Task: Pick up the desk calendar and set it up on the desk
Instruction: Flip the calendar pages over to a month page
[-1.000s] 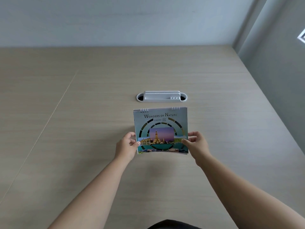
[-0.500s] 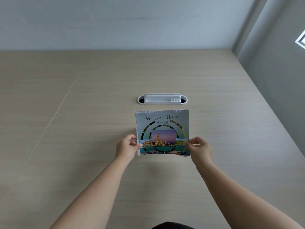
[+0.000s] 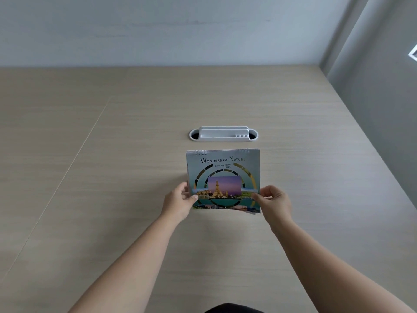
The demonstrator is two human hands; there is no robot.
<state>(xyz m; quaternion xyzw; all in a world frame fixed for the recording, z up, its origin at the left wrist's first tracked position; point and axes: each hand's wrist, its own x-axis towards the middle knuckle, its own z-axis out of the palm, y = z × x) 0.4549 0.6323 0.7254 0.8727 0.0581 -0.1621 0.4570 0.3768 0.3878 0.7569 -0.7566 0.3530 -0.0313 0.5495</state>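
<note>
desk calendar [image 3: 223, 179] held over desk [image 3: 112, 177], cover facing cam, spiral edge up, just near side of white cable tray [image 3: 223, 133] | L hand [image 3: 178, 202] pinching lower-left edge, thumb on cover | R hand [image 3: 274, 201] pinching lower-right edge, thumb in front, other fingers behind

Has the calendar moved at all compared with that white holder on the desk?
Hardly. The desk calendar keeps the same small gap below the white holder; its lower corners sit in the left hand and right hand.
</note>
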